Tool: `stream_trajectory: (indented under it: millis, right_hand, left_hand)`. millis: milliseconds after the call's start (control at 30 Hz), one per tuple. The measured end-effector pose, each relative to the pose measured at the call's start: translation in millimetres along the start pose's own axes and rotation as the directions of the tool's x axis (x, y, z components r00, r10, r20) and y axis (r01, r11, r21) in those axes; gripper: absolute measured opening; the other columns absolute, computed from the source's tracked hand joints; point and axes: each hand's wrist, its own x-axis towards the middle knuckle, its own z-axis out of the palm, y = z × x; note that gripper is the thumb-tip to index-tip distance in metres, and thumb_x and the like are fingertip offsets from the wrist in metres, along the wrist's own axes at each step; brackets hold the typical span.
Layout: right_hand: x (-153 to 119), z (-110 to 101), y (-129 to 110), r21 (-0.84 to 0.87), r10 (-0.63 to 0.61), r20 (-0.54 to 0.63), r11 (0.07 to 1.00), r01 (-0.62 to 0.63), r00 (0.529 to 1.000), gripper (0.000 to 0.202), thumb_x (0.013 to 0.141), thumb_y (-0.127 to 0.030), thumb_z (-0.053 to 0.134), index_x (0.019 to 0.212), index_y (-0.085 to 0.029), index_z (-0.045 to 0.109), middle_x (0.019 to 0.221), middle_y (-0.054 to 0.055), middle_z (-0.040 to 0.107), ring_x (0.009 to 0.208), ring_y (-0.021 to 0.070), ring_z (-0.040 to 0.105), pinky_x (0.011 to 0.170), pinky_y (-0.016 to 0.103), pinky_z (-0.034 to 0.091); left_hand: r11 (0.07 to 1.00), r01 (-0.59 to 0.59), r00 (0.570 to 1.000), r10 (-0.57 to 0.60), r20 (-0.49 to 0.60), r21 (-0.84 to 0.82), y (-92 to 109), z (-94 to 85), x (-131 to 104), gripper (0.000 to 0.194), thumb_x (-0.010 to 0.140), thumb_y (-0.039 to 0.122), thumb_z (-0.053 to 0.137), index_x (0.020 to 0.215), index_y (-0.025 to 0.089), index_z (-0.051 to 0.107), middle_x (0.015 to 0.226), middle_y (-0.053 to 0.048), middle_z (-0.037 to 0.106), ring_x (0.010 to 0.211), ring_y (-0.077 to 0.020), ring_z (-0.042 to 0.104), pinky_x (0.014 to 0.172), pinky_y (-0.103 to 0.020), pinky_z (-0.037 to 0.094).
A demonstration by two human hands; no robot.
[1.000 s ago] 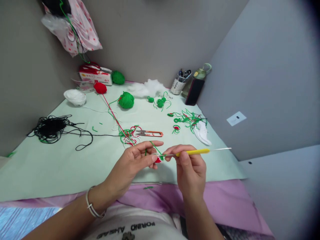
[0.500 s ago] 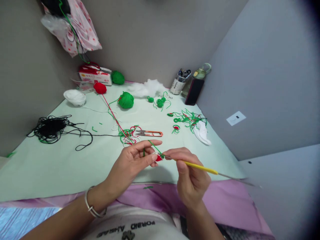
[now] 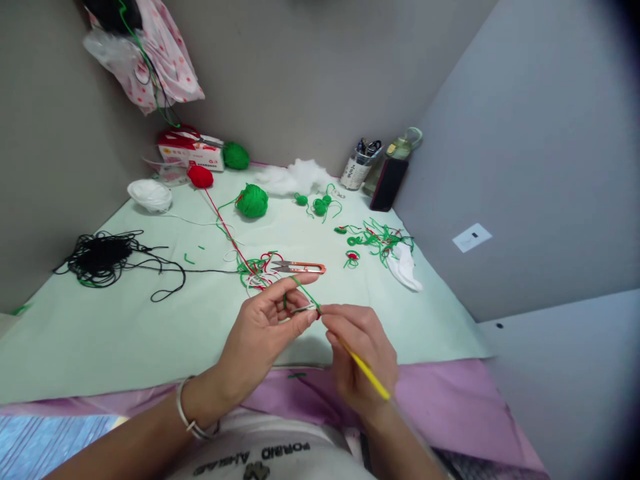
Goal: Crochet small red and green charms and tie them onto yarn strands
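Note:
My left hand point(image 3: 273, 320) pinches a small red, white and green crochet piece point(image 3: 318, 316) between thumb and fingers; most of the piece is hidden. Green yarn point(image 3: 306, 291) runs taut from the raised left index finger down to it. In my right hand point(image 3: 357, 353) is a crochet hook with a yellow handle point(image 3: 370, 375), its tip at the piece and its handle slanting down to the right. Just beyond the left fingertips lie orange-handled thread snips point(image 3: 305, 268), beside a tangle of red, green and white yarn point(image 3: 257, 272).
Black yarn point(image 3: 103, 257) is heaped at left. Green point(image 3: 253, 201), red point(image 3: 201, 177) and white balls point(image 3: 150, 195) stand farther back, near white stuffing point(image 3: 297, 177). At right are green scraps point(image 3: 377, 237), a white cloth piece point(image 3: 404, 267), a phone point(image 3: 390, 185) and a pen cup point(image 3: 356, 170).
My right hand has turned and shifted left and down, swinging the hook's handle from nearly level to steeply slanted. The crochet piece has tilted and shows less red. My left index finger has dipped slightly.

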Motion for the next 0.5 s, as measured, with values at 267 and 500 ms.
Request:
stream_trajectory:
  millis: [267, 500]
  right_hand:
    - [-2, 3, 0, 0.196, 0.241, -0.157, 0.958, -0.209, 0.958, 0.028, 0.093, -0.011, 0.049, 0.11, -0.025, 0.067, 0.095, 0.007, 0.068, 0.085, 0.02, 0.064, 0.07, 0.037, 0.055]
    - [11, 8, 1, 0.522, 0.461, -0.081, 0.775, -0.356, 0.884, 0.02, 0.094, -0.013, 0.052, 0.096, -0.022, 0.069, 0.089, 0.005, 0.068, 0.074, 0.0159, 0.061, 0.064, 0.032, 0.052]
  left_hand:
    - [0.914, 0.274, 0.958, -0.233, 0.165, -0.298, 1, -3.5, 5, 0.042, 0.08, 0.024, 0.074, 0.121, 0.02, 0.067, 0.079, 0.0, 0.057, 0.065, -0.0071, 0.048, 0.065, -0.02, 0.043]
    - [0.982, 0.118, 0.986, -0.099, 0.133, -0.148, 0, -1.1, 3, 0.041, 0.078, 0.027, 0.075, 0.119, 0.025, 0.069, 0.081, 0.001, 0.056, 0.072, -0.0098, 0.051, 0.065, -0.021, 0.043]
